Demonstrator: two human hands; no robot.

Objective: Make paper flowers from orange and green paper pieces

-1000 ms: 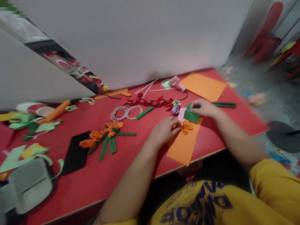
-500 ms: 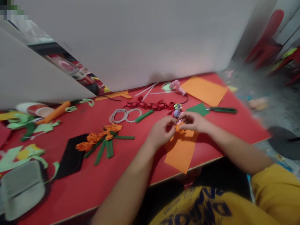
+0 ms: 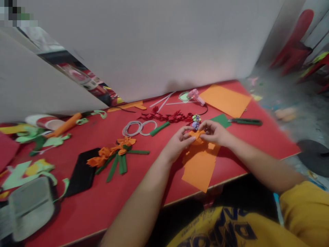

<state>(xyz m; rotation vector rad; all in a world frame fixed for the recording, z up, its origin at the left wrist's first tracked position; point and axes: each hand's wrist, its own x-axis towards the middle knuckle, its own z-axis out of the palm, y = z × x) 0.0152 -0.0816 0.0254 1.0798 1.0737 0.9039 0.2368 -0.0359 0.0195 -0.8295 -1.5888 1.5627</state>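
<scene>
The person wears a yellow T-shirt (image 3: 259,223); its short right sleeve (image 3: 305,202) is loose and plain, of the same yellow; dark navy block lettering (image 3: 218,233) runs across the chest, seen upside down, partly cut off by the lower edge and too blurred to read; the left forearm (image 3: 144,199) and right forearm (image 3: 257,164) are bare down to the left hand (image 3: 178,145) and right hand (image 3: 216,133).

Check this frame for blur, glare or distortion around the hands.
Head view: soft overall, worst at right where the red chairs blur; red table tilted by the wide lens; lighting even, no glare; left hand and right hand readable, pinching the orange paper piece.
</scene>
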